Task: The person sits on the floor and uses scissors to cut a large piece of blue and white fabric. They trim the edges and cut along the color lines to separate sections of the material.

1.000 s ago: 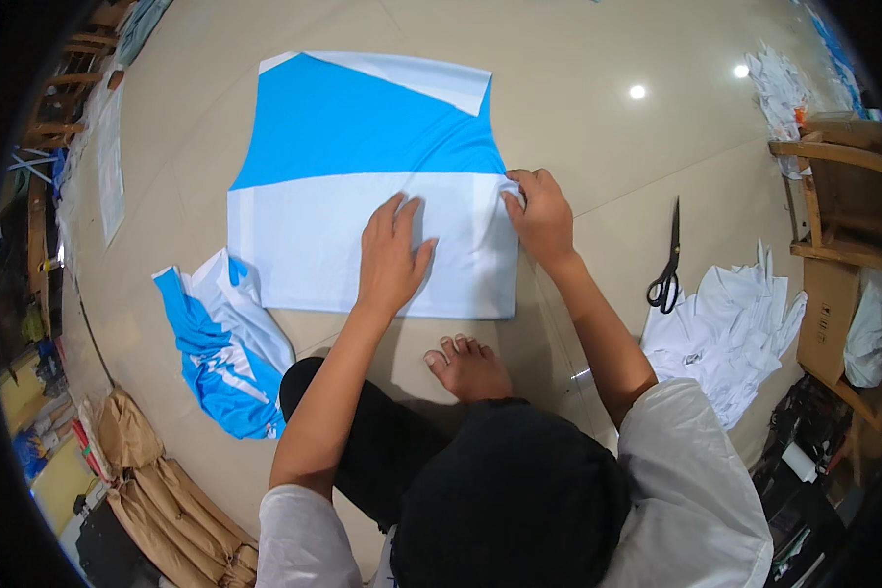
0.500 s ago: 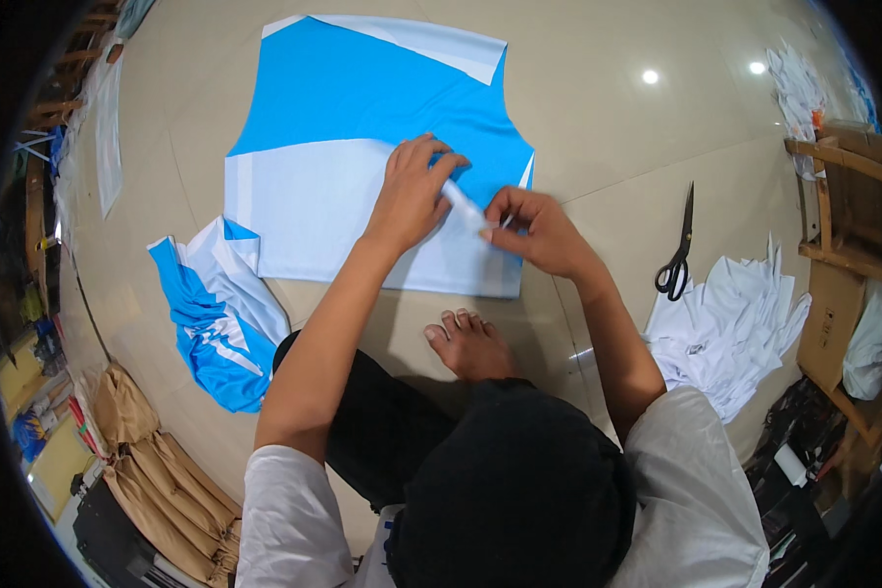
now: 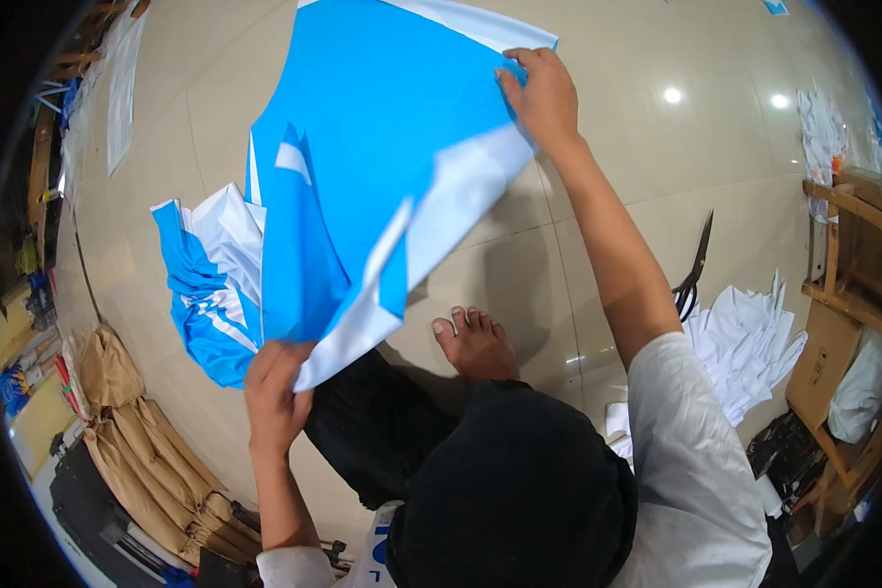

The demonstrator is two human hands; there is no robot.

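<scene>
A large blue and white fabric panel (image 3: 363, 118), cut like the body of a shirt, is lifted and partly folded over in front of me. My left hand (image 3: 279, 392) is closed on its near corner, close to my knee. At the panel's upper right edge my right hand (image 3: 541, 93) pinches the cloth between thumb and fingers. Between the two hands the lower part hangs in loose, blurred folds, with its pale underside showing. A crumpled blue and white fabric piece (image 3: 206, 304) lies on the floor just left of the panel.
Black scissors (image 3: 694, 265) rest on the floor at the right, beside a heap of white fabric scraps (image 3: 735, 343). Wooden frames and a cardboard box (image 3: 823, 358) stand at the far right. Brown cloth (image 3: 137, 441) and clutter line the left. My bare foot (image 3: 475, 343) is near the panel.
The panel lay flat with both hands over a small white strip. Now my left hand has come back toward me and my right hand has gone forward, both gripping the lifted panel.
</scene>
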